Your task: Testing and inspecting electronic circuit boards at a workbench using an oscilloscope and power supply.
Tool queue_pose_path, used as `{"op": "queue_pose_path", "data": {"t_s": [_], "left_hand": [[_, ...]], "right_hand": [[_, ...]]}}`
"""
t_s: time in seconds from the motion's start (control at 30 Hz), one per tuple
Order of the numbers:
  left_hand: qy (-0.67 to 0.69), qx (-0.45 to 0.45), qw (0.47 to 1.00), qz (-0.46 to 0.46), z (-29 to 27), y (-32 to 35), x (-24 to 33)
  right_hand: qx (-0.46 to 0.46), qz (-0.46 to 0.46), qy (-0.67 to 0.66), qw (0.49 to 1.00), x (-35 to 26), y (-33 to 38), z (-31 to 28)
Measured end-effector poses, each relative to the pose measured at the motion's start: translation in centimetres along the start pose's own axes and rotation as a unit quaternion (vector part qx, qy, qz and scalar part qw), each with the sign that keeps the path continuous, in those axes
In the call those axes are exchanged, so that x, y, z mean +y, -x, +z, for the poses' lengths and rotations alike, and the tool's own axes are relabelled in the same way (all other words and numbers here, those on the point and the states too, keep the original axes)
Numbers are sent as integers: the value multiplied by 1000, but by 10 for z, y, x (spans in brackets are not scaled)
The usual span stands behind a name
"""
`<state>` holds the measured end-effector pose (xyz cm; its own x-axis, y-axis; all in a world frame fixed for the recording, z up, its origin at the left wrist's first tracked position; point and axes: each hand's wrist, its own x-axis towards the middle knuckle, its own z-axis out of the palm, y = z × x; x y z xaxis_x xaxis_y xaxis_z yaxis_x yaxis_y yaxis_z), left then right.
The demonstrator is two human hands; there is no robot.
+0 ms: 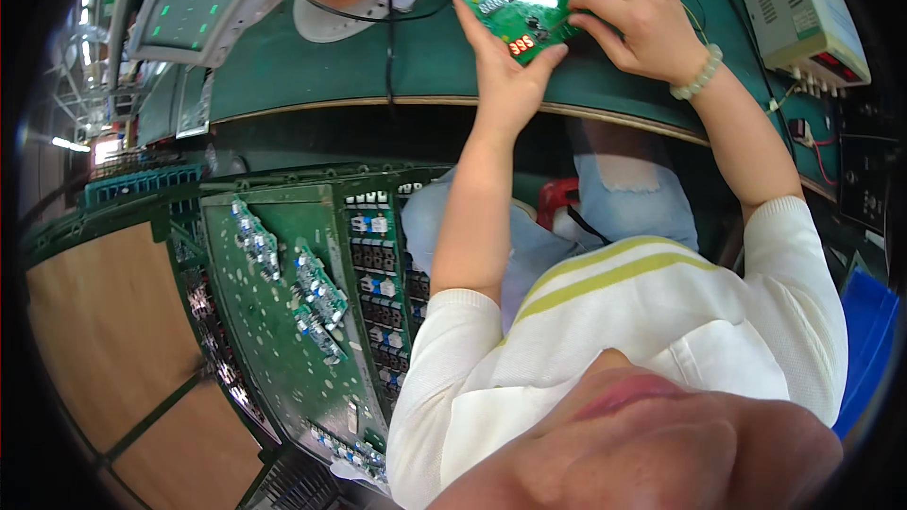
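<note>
A green circuit board (515, 0) with rows of dark parts and a small lit red digit display is held over the bench at the top middle. My left hand (508, 80) grips its near end, thumb at the right corner and a finger along the left edge. My right hand (631, 14), with a beaded bracelet at the wrist, has its fingers pinched together at the board's right edge. What sits in that pinch, if anything, is too small to make out. A thin yellowish wire (701, 24) runs behind this hand.
The green bench top (430, 66) carries an instrument with a lit green display (194, 9) at left and a vented power unit (803, 9) at right. A black cable (390, 28) hangs between. Lower left, loose circuit boards (319, 288) lie on a green crate (283, 349). A blue bin (867, 340) stands right.
</note>
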<state>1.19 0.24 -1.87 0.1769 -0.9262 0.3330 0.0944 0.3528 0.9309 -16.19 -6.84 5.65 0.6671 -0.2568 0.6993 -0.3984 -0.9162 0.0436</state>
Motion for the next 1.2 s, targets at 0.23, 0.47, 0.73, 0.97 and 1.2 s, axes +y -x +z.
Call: {"op": "queue_pose_path", "data": {"t_s": [0.23,0.47,0.73,0.97,1.2], "left_hand": [[-4,-14,1000,13,0,0,-4],[2,-16,1000,16,0,0,-4],[-4,-13,1000,16,1,2,-4],[-7,-8,1000,3,-1,4,-4],[-15,-11,1000,6,1,-2,-2]], "right_hand": [[-11,-4,-33,999,-4,-2,-8],[-14,-13,-18,1000,-2,-3,-10],[-14,-19,-18,1000,-2,-4,-11],[-20,-15,-24,999,-4,-2,-8],[-12,-19,-12,1000,0,-5,-12]]}}
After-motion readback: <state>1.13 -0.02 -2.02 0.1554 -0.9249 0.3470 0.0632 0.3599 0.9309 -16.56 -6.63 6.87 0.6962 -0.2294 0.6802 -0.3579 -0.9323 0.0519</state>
